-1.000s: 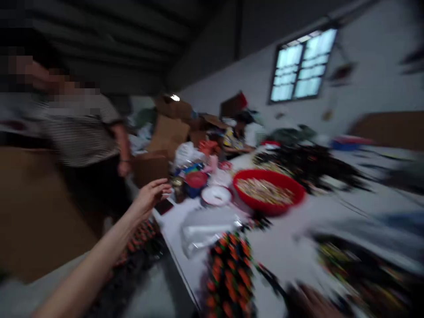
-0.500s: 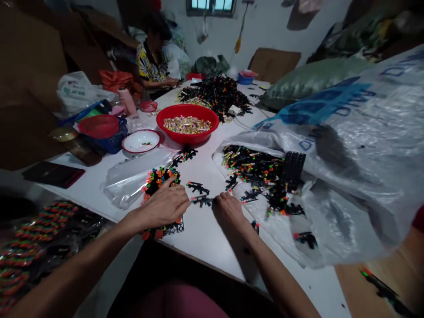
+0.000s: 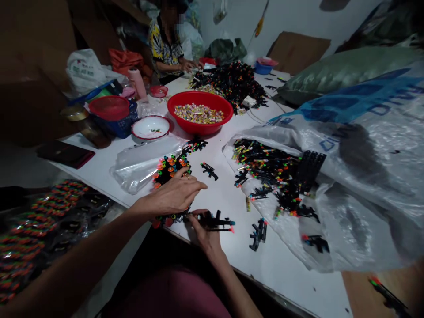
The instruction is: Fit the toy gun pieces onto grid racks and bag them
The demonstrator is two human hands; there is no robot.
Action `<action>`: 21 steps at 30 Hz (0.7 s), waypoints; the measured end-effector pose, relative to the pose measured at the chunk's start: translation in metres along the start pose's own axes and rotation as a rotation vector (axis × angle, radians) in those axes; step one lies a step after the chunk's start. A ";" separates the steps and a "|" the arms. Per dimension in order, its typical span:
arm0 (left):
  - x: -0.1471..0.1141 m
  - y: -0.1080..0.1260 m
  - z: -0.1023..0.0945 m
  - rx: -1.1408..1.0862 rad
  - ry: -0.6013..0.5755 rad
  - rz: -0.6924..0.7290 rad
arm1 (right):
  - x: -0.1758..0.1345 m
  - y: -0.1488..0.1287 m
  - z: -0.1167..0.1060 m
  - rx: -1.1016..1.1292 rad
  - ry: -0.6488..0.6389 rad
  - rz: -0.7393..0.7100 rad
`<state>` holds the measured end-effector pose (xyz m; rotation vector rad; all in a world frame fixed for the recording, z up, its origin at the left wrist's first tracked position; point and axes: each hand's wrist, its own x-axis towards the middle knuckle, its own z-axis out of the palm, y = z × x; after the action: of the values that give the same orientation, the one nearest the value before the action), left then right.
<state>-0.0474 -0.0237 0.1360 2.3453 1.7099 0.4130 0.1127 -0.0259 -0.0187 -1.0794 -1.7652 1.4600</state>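
Observation:
My left hand (image 3: 177, 192) lies over a cluster of black pieces tipped with orange suction cups (image 3: 170, 164). Its fingers are stretched out, and nothing shows in their grip. Close below it, at the table's front edge, my right hand (image 3: 207, 238) holds a small black toy gun (image 3: 215, 221) with blue and pink tips pointing right. Part of the gun's rear end is hidden by the fingers. One toy gun (image 3: 210, 171) lies just beyond my left hand, and another toy gun (image 3: 258, 234) lies to the right of my right hand.
A clear plastic bag (image 3: 142, 163) lies at left. Behind it stand a white dish (image 3: 151, 128) and a red basin (image 3: 200, 128) of small pieces. Toy guns (image 3: 265, 163) spill from a big plastic sack (image 3: 357, 176) on the right. A person (image 3: 167, 44) sits across the table.
My right hand has moved left and toward me, close to my left hand, and now holds a toy gun. The view has shifted. The other person's hands have moved apart.

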 end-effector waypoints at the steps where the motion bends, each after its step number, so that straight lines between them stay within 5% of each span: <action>1: 0.000 0.000 0.000 -0.008 0.000 -0.008 | 0.000 0.001 0.001 -0.070 -0.005 -0.031; 10: 0.001 0.001 0.005 -0.085 0.007 -0.021 | 0.007 -0.006 0.016 -0.934 -0.120 -0.188; 13: -0.002 0.007 -0.001 -0.068 0.076 -0.012 | 0.007 -0.010 0.021 -1.052 -0.123 -0.212; 16: -0.023 0.001 -0.013 -0.121 0.374 -0.115 | 0.001 -0.007 0.008 -0.927 -0.134 -0.225; 19: -0.062 -0.022 -0.011 -0.367 0.814 -0.450 | 0.005 -0.004 -0.021 -0.545 -0.229 -0.215; 21: -0.085 -0.040 0.007 -0.627 0.946 -0.678 | 0.020 -0.007 -0.037 -0.250 -0.219 -0.143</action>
<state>-0.1049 -0.0922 0.1081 1.0423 2.1051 1.7582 0.1326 0.0090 -0.0045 -0.9175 -2.1785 1.3372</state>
